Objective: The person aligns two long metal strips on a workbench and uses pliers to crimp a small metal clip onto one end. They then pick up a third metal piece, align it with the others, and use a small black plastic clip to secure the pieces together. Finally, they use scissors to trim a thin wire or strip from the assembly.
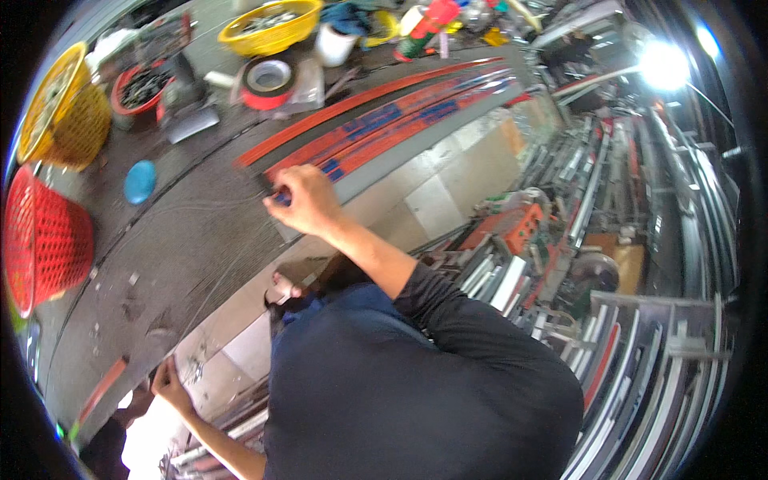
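My right hand [308, 202] is closed at the near end of several long strips [384, 128] covered in red and blue film. A small dark bit shows between its thumb and fingers, too little to name. My left hand [170, 388] is at the table's front edge, lower left, with its fingers pinched together. What they hold, if anything, is hidden. A thin, faint line [210, 294] curves across the dark tabletop [188, 256] between the two hands. Beside the strips, a grey bar [416, 152] lies along the table edge.
Red [52, 240] and yellow baskets [80, 120] stand at the left. Farther back are a yellow bowl [272, 28] of small parts, tape rolls [268, 78] and a white cup [334, 44]. A blue disc [140, 182] lies nearer. Long metal profiles [640, 384] fill the right side.
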A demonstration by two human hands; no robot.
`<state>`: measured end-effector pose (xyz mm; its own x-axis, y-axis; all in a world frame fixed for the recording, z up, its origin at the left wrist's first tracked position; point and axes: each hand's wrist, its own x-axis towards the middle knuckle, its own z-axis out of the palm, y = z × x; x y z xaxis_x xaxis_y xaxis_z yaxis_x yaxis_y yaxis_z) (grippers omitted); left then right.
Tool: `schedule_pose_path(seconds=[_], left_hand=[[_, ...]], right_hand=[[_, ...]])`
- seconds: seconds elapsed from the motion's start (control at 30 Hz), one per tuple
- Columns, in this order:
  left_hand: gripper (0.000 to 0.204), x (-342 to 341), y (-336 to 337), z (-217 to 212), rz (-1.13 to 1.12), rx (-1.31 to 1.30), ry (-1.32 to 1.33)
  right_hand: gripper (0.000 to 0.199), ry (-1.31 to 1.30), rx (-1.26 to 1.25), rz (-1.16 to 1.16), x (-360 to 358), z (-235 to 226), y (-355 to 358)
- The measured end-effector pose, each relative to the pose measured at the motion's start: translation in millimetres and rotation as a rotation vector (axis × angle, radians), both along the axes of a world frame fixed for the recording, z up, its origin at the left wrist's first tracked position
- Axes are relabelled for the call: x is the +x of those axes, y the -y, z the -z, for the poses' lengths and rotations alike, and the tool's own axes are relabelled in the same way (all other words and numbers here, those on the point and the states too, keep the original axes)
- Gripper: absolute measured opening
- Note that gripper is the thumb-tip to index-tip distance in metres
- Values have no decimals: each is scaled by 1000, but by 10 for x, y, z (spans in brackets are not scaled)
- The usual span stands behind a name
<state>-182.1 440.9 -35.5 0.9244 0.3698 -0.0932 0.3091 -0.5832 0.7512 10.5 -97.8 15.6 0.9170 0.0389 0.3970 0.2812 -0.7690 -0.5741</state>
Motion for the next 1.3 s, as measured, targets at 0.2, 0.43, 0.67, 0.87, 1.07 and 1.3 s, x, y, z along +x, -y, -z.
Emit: schedule_pose_path(seconds=[0.2, 0.43, 0.67, 0.87, 1.07, 1.3], left_hand=[[22, -666, -78, 141, -102, -277, -116], [19, -978, 89, -8, -194, -407, -45], [21, -766, 248, 30, -106, -199, -197], [37, -96, 843, -724, 139, 560, 109], [43, 1501, 2450, -941, 540, -46, 414], [49, 2514, 3258, -618, 1025, 209, 510]], right_hand=[[28, -273, -97, 83, -16, -43, -108], [32, -297, -164, 61, -144, -110, -77], [40, -419, -224, 165, -67, -153, -204], [45, -409, -297, 191, -60, -157, -262], [43, -364, -293, 190, -117, -134, -266], [55, -262, -239, 159, -190, -59, -233]])
